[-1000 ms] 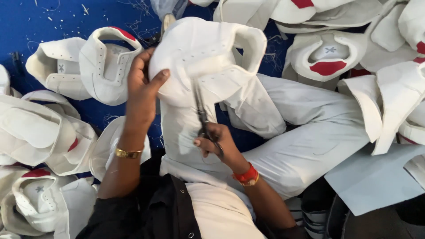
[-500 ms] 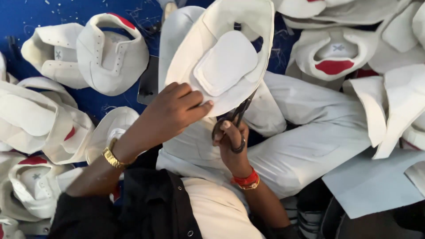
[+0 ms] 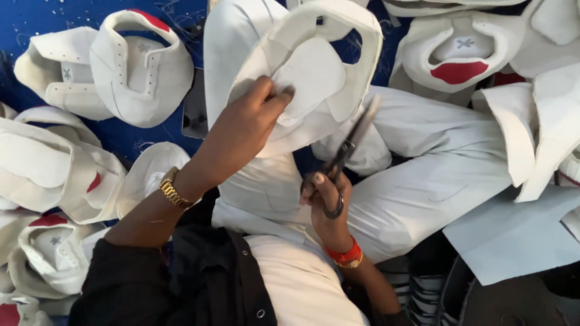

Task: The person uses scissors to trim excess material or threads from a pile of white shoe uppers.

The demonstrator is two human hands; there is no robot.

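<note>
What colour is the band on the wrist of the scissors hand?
Red-orange, on the right hand's wristband; clearest in the head view.

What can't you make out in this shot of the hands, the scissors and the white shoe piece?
Head view:
- Scissors: blades motion-blurred; whether they touch the white shoe upper is unclear.
- Right hand: its grip covers most of the handles.
- Left hand: fingertips pinch the upper, hiding the part beneath.
- Upper's top edge: partly cut off by the frame.
</note>
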